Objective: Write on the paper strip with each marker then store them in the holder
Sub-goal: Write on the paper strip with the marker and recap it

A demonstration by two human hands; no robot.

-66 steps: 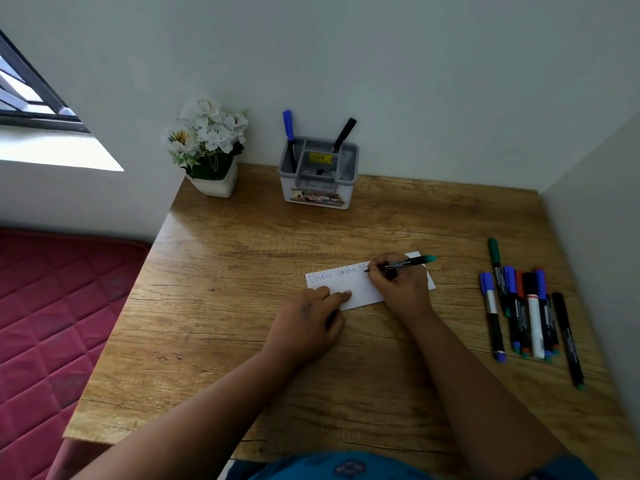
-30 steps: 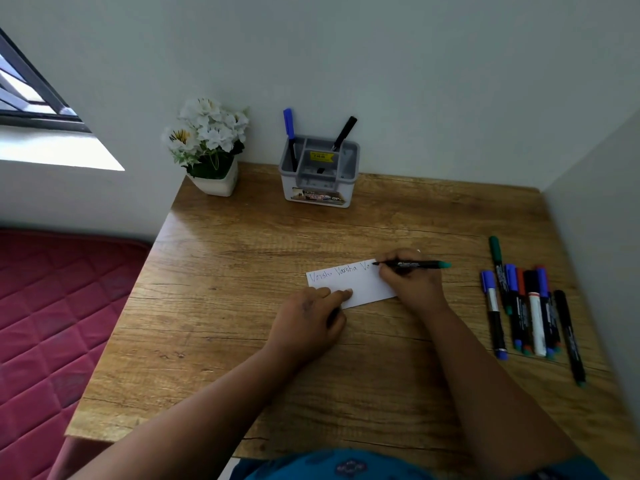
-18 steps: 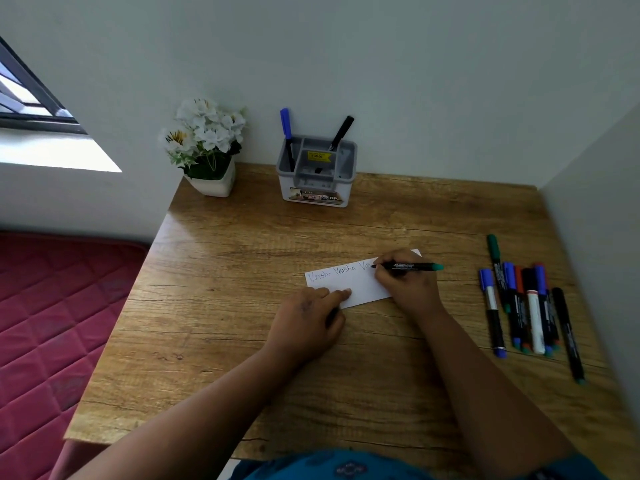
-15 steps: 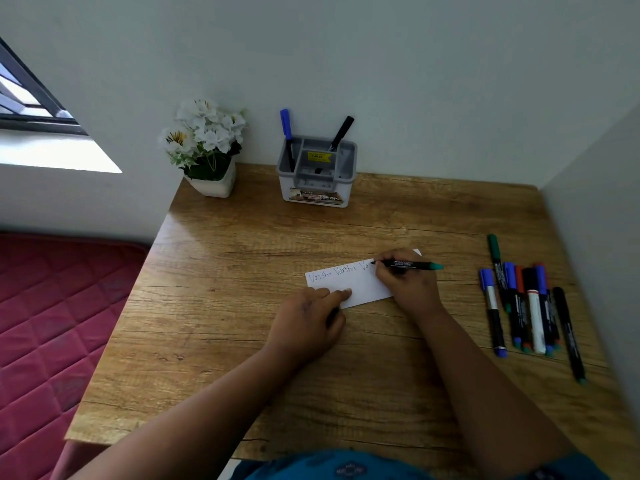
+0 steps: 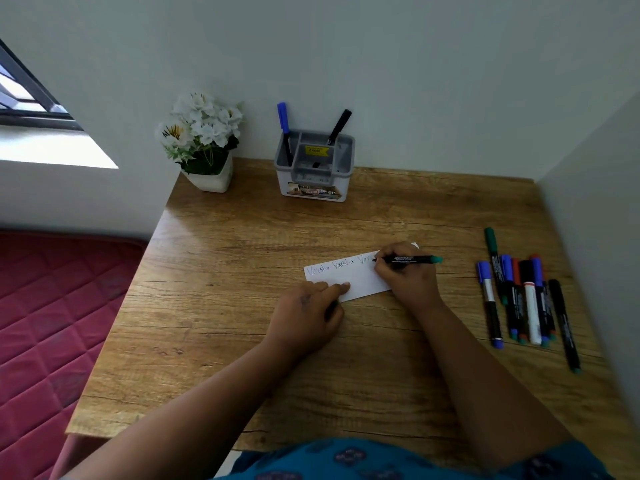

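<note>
Right hand (image 5: 407,278) clenched around a black marker with teal end cap (image 5: 410,259), barrel lying nearly level, tip pointing left and touching the white paper strip (image 5: 349,275) at the end of a third handwritten word. Two fuller words already on the strip to the left of the tip, ink faint; exact letters hard to read. Far right corner of the strip visible just beyond the right knuckles.

Left hand (image 5: 306,315) resting flat-ish on the wooden desk (image 5: 221,306), fingertips (image 5: 341,287) pressing the strip's near edge; something dark tucked under the fingers, cannot tell what. Loosely curled, not a full fist.

Loose markers (image 5: 526,299) grouped on the desk's right side, well apart from the strip, lying roughly parallel with caps toward the far wall: green-capped one farthest back, several blue-capped, one with white barrel, one orange-red, one slim black one at the far right edge of the group. Some touching or overlapping; exact count unclear.

Grey compartmented holder (image 5: 313,168) upright against the back wall, yellow sticker inside. Blue-capped marker (image 5: 284,129) standing in its left compartment; black marker (image 5: 339,126) leaning in the back right compartment.

Pot of white flowers (image 5: 202,143) at the desk's far left corner, left of the holder. Red quilted mattress (image 5: 52,323) beyond the desk's left edge.
</note>
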